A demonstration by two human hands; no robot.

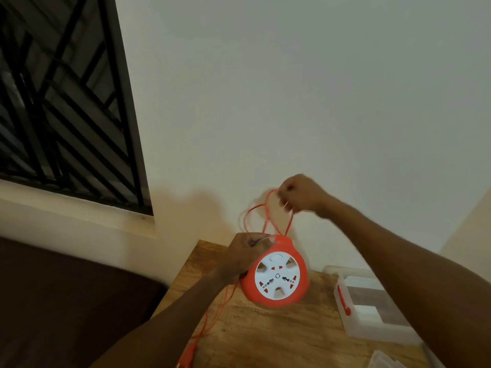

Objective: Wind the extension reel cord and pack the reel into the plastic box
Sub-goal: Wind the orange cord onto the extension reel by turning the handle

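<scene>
The supporting surface is a wooden table (279, 338) with a visible grain pattern, positioned against a pale wall. A clear plastic box (372, 309) with a red latch (343, 301) on its near wall rests on the right portion of the tabletop. A second clear plastic item (385, 361), partly cut off by the frame, lies at the lower right edge. A thin orange cord (212, 314) trails across the left portion of the tabletop toward the near edge.
</scene>
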